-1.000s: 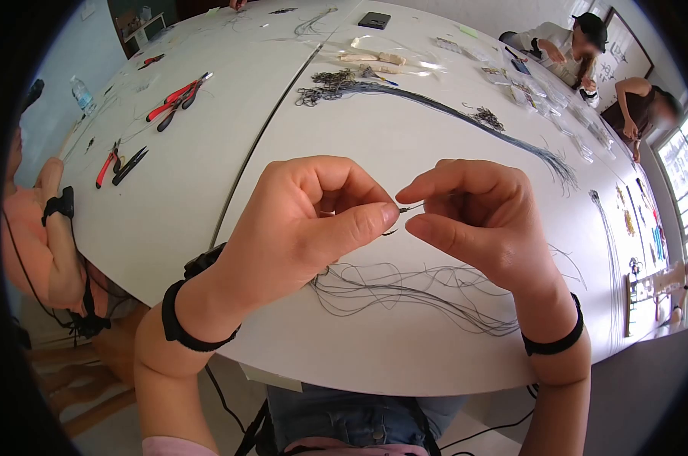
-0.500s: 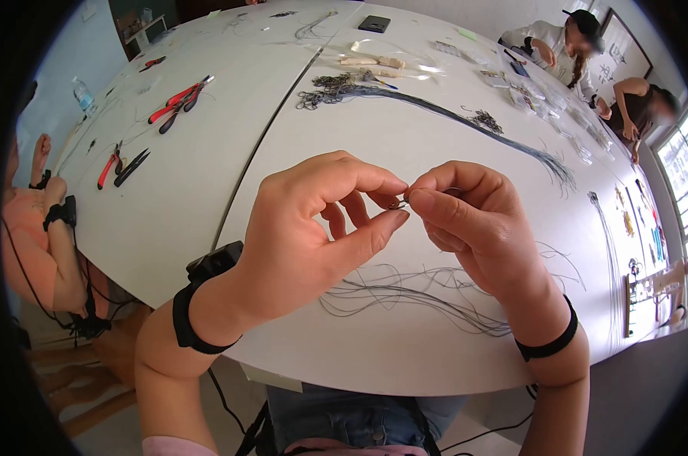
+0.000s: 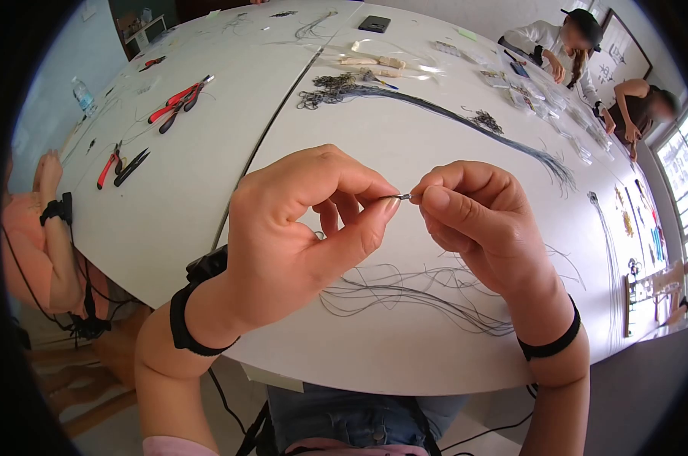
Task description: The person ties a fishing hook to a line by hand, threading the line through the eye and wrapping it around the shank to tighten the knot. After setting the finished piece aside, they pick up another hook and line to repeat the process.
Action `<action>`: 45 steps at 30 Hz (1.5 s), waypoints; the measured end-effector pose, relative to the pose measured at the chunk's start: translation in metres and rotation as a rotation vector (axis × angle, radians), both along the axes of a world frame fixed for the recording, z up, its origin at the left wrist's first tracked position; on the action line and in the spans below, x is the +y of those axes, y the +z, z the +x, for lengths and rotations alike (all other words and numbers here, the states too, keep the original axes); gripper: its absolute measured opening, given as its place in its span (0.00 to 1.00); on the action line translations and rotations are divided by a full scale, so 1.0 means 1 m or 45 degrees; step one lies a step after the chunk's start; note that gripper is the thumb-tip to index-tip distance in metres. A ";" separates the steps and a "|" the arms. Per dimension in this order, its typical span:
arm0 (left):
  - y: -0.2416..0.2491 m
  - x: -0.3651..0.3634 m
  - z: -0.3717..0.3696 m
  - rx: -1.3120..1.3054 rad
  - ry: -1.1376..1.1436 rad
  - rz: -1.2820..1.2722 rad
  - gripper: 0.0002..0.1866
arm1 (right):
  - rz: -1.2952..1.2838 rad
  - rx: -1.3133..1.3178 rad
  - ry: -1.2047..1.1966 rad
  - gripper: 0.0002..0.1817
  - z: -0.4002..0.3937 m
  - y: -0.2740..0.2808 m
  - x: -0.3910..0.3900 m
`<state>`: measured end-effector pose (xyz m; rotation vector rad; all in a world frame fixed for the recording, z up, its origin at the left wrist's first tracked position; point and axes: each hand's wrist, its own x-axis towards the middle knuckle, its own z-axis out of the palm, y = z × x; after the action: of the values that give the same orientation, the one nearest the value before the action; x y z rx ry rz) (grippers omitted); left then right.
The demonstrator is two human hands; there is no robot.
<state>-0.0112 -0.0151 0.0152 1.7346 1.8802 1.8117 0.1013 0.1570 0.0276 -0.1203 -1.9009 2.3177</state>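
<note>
My left hand (image 3: 294, 216) is closed in a pinch of thumb and index finger on one end of a small shiny metal fitting (image 3: 405, 197). The other end sits between the thumb and curled fingers of my right hand (image 3: 477, 216). Only a short silvery stretch shows between the fingertips, so its exact kind is hidden. Below both hands, loose thin grey wires (image 3: 420, 302) lie on the white table (image 3: 283, 357). Beyond them stretches a long bundle of wires (image 3: 450, 115) with a heap of small dark metal clasps (image 3: 332, 90) at its left end.
Red-handled pliers (image 3: 178, 102), smaller pliers (image 3: 110, 166) and black snips (image 3: 133, 166) lie at left. Clear plastic packets (image 3: 530, 99) are spread at back right. A person in orange (image 3: 36, 243) sits at left; two people (image 3: 580, 42) work at far right.
My left hand has moved slightly left and its thumb has closed against the index finger. More of the metal fitting shows, now level between both hands. The person at left has brought their hands together.
</note>
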 end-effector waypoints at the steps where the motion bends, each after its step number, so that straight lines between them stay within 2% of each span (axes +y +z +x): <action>1: 0.000 0.000 0.000 0.001 0.001 0.001 0.04 | 0.001 0.001 0.001 0.11 0.000 0.001 0.002; 10: -0.001 0.000 -0.001 -0.006 -0.044 -0.005 0.04 | 0.057 0.113 -0.087 0.06 -0.003 0.000 -0.003; 12: -0.001 0.000 -0.002 0.014 -0.056 -0.015 0.05 | 0.165 0.104 0.035 0.06 -0.002 -0.001 0.005; 15: 0.000 -0.001 0.000 0.031 -0.076 -0.001 0.06 | 0.198 0.103 0.064 0.06 0.001 0.004 0.005; 22: 0.001 -0.001 0.001 0.102 -0.043 0.019 0.06 | 0.255 0.235 0.013 0.05 0.000 0.000 0.001; 31: 0.000 0.000 0.000 0.095 -0.027 0.027 0.06 | 0.136 0.046 -0.017 0.07 0.003 0.008 -0.003; 36: 0.001 0.000 0.000 0.191 -0.021 0.044 0.09 | 0.369 -0.093 -0.113 0.06 0.005 0.011 -0.004; 45: 0.001 0.000 0.001 0.296 0.053 0.043 0.11 | 0.419 -0.161 -0.194 0.06 0.007 0.019 -0.009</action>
<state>-0.0098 -0.0148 0.0165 2.0113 1.9899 1.7310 0.1081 0.1479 0.0465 -0.3676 -2.2174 1.9135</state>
